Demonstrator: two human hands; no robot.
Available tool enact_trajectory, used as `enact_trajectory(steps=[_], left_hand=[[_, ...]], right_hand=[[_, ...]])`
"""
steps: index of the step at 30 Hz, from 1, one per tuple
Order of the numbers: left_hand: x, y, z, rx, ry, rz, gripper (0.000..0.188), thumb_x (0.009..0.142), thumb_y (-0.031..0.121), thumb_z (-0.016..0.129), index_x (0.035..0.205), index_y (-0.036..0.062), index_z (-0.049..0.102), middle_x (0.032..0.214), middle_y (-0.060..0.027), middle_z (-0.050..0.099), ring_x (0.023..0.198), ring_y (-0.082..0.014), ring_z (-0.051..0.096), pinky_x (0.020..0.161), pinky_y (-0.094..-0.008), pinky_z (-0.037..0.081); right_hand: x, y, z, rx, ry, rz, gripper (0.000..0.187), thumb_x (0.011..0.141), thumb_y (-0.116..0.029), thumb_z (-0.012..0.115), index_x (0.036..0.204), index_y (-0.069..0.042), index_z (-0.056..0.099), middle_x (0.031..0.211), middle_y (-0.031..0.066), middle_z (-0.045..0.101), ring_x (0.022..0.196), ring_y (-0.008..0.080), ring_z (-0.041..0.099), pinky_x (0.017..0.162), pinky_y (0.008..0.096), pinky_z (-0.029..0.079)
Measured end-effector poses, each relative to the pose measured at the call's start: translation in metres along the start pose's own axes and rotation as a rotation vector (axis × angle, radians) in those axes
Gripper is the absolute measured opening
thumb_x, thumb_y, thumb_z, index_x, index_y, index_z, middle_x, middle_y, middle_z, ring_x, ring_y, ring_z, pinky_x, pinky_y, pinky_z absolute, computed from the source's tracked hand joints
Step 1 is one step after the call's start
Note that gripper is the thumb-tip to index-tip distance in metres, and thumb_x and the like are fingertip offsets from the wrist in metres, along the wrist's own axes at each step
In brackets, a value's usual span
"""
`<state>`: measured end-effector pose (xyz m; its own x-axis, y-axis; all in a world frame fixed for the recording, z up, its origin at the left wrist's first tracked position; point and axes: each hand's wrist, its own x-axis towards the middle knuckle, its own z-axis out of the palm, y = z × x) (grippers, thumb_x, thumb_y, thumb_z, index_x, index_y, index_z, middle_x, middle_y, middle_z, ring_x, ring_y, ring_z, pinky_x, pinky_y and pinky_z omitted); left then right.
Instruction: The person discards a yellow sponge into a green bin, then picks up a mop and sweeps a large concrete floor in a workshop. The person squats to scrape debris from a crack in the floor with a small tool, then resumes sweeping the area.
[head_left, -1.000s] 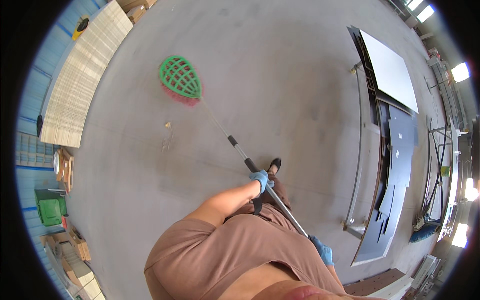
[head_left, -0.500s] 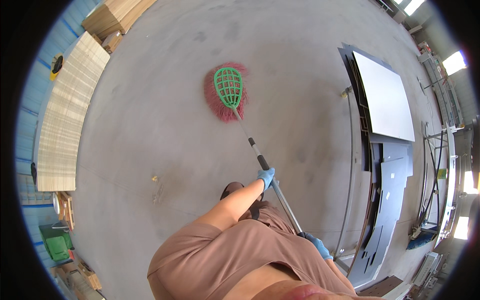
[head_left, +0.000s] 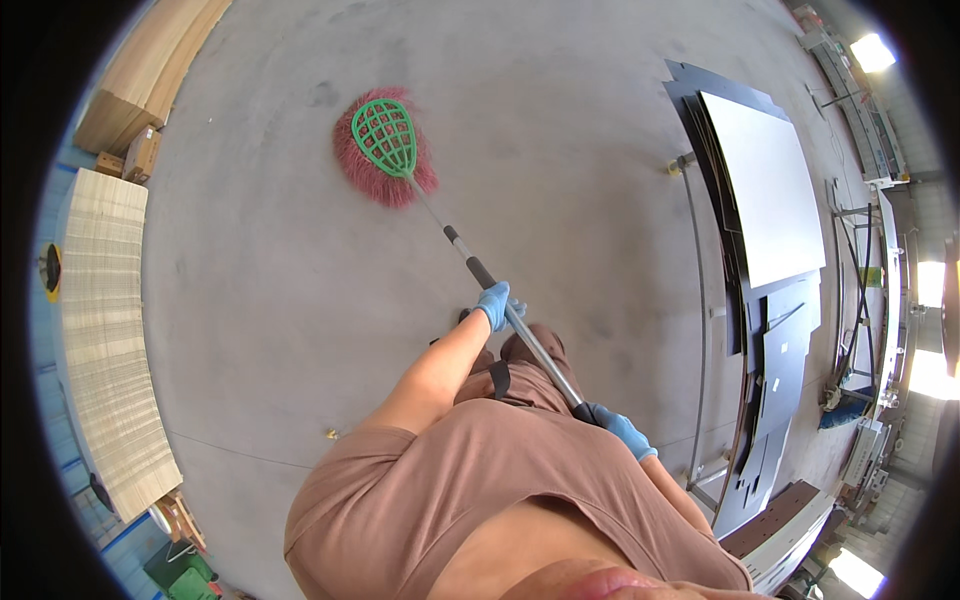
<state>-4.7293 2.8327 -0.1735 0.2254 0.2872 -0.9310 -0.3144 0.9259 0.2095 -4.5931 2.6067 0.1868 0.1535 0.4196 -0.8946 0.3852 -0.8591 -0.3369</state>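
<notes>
Item, broom [head_left: 392, 150]: I note its head swept from far left toward centre, red bristles on the concrete floor [head_left: 560, 160]; left hand [head_left: 494, 304] and right hand [head_left: 618, 428] both closed round its handle.

1. The broom [head_left: 385, 150] at eleven o'clock is showing a glossy green plastic lattice head over rough, fibrous red bristles.
2. Its handle [head_left: 520, 330] is looking like smooth grey metal, with a matt black grip section.
3. The left hand [head_left: 493, 303] and right hand [head_left: 620, 430] are wearing thin, smooth blue rubbery gloves.
4. The floor [head_left: 560, 150] is appearing as matt, slightly rough grey concrete.
5. At nine o'clock, stacked boards [head_left: 100, 330] are showing pale raw wood.
6. At three o'clock, sheet panels [head_left: 770, 190] are looking smooth, dark and flat.
</notes>
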Motion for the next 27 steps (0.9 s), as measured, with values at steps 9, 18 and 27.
enact_trajectory(steps=[9,18,27], left_hand=[[0.092,0.200,0.090,0.092,0.040,0.063,0.028,0.096,0.032,0.057,0.109,0.0079,0.049,0.076,-0.0175,0.062,0.056,-0.0327,0.065,0.051,-0.0464,0.059],[0.182,0.361,0.216,-0.028,0.289,0.195,0.023,0.091,0.020,0.063,0.097,-0.0007,0.056,0.072,-0.0155,0.061,0.054,-0.0294,0.064,0.047,-0.0439,0.059],[0.274,0.403,0.284,-0.013,0.421,0.216,0.030,0.092,0.018,0.063,0.108,-0.0035,0.052,0.078,-0.0160,0.062,0.056,-0.0272,0.065,0.047,-0.0417,0.059]], right_hand=[[0.192,-0.108,-0.077,0.166,-0.037,-0.051,0.066,0.096,-0.038,0.063,0.151,-0.011,0.039,0.132,0.0174,0.064,0.125,0.0279,0.060,0.104,0.0365,0.045],[0.321,-0.255,-0.236,-0.123,-0.145,-0.225,0.072,0.090,-0.034,0.064,0.152,-0.008,0.038,0.128,0.0150,0.065,0.122,0.0240,0.059,0.103,0.0335,0.044],[0.417,-0.326,-0.321,0.052,-0.300,0.013,0.049,0.096,-0.017,0.057,0.143,-0.008,0.047,0.090,0.0095,0.067,0.066,0.0161,0.068,0.060,0.0298,0.052]])
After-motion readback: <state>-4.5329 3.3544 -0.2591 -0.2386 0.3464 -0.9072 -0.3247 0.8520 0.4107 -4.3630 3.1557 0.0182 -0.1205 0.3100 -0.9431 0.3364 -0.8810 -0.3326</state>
